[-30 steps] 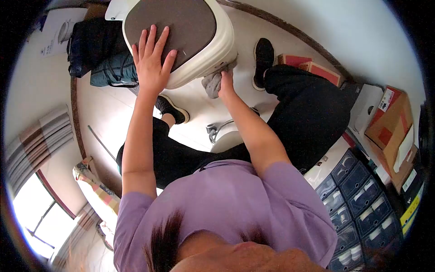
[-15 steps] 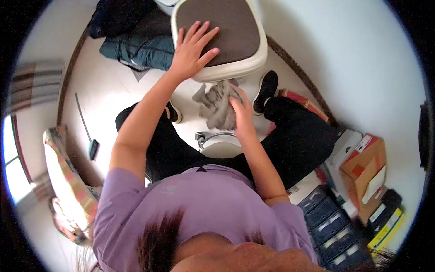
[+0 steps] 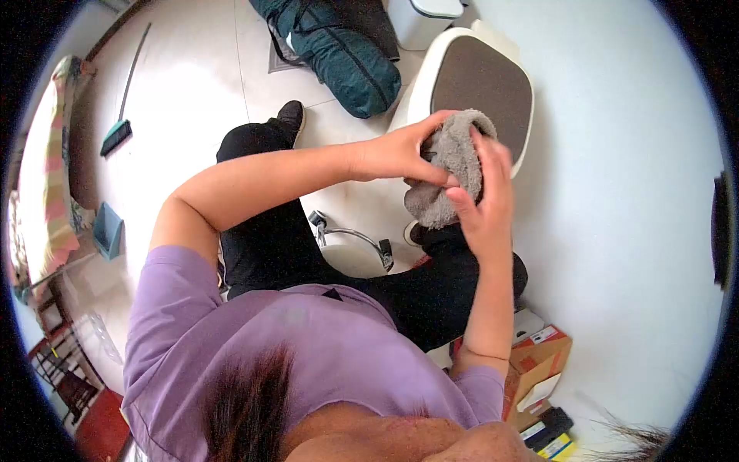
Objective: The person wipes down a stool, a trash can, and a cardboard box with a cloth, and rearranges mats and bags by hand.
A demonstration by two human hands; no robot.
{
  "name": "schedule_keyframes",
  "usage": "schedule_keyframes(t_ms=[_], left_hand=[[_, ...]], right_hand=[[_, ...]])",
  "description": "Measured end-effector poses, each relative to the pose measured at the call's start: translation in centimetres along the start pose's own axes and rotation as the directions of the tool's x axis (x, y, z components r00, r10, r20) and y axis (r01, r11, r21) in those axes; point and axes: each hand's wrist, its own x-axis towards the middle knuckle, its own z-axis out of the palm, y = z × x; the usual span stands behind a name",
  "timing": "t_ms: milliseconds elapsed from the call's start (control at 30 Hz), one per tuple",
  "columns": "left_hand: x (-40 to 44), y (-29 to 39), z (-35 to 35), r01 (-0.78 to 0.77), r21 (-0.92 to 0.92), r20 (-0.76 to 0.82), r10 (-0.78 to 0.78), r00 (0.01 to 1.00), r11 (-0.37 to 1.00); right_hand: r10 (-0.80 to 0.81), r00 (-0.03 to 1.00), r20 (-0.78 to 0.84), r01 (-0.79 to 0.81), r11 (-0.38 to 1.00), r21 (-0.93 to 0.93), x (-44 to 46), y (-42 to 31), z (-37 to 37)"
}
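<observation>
Gray cloth (image 3: 462, 150), bunched, lies between both hands, overlapping view of brown-topped white unit (image 3: 493, 85) (contact unclear). Left hand (image 3: 412, 150) grips cloth between thumb and fingers; right hand (image 3: 491, 196) clasps opposite side, fingers blurred. Farther out: green bag (image 3: 346, 65) on floor, broom (image 3: 118, 137), blue dustpan (image 3: 108, 231).

I see a pale tiled floor (image 3: 192, 85). On it I have a broom (image 3: 116, 137) at upper left, a blue-grey dustpan (image 3: 108, 230) at left, and a dark green bag (image 3: 342, 58) at top centre. Right of the bag stands a cream box (image 3: 422, 83) with a brown top, its base partly hidden.
</observation>
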Motion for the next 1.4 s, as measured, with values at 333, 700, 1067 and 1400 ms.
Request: schedule_keyframes(t_ms=[333, 700, 1067, 1400], left_hand=[[1.9, 2.1, -5.8, 0.153, -0.104, -0.189, -0.171, 0.967, 0.983], [7.5, -1.2, -10.2, 0.398, -0.067, -0.08, -0.403, 0.912, 0.915], [11.6, -1.3, -11.1, 0.356, -0.078, 0.024, -0.355, 0.935, 0.931], [12.2, -3.3, -6.7, 0.317, 0.073, 0.355, -0.322, 0.877, 0.945]], right_hand=[[0.337, 0.922, -0.188, -0.382, 0.723, -0.576, 3.8, 13.0, -1.4], [0.439, 0.895, -0.081, -0.397, 0.699, -0.594, 2.5, 13.4, -2.0], [0.723, 0.663, -0.193, -0.728, 0.562, -0.392, -0.1, 13.2, -2.5], [0.573, 0.714, -0.402, -0.696, 0.641, -0.324, -3.2, 20.2, -4.9]])
